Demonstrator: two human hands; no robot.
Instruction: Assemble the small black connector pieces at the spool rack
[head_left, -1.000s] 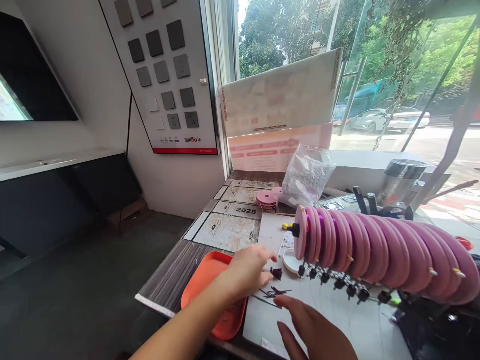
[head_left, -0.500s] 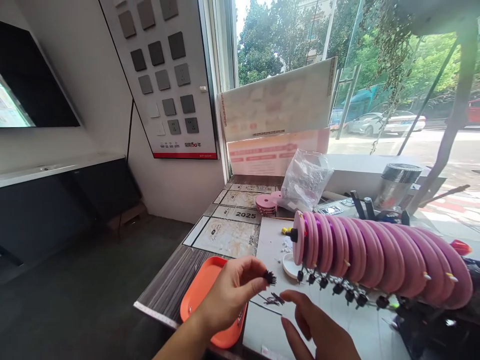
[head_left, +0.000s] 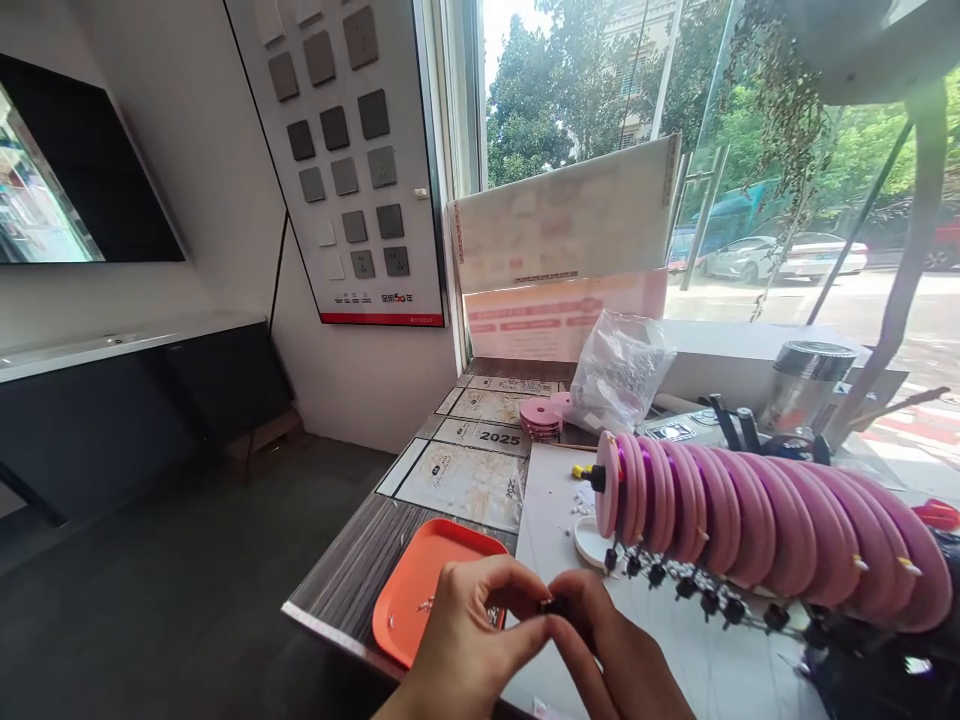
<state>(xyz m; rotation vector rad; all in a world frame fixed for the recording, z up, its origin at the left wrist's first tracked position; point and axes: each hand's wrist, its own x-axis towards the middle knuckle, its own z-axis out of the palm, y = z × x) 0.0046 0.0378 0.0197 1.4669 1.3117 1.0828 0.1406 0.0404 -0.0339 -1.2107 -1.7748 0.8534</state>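
Risk: we pinch a tiny dark piece (head_left: 553, 606) between left hand (head_left: 469, 640) and right hand (head_left: 622, 660), above the orange tray (head_left: 420, 585) edge. Weak pinch, it drops and gets lost near the pink spools (head_left: 750, 515).

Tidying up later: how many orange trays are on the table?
1. The orange tray lies at the table's near edge, left of both hands; its right part is hidden behind the left hand.

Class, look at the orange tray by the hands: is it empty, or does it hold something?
Not empty. The orange tray holds a few small pale bits near the left hand; most of its floor is bare.
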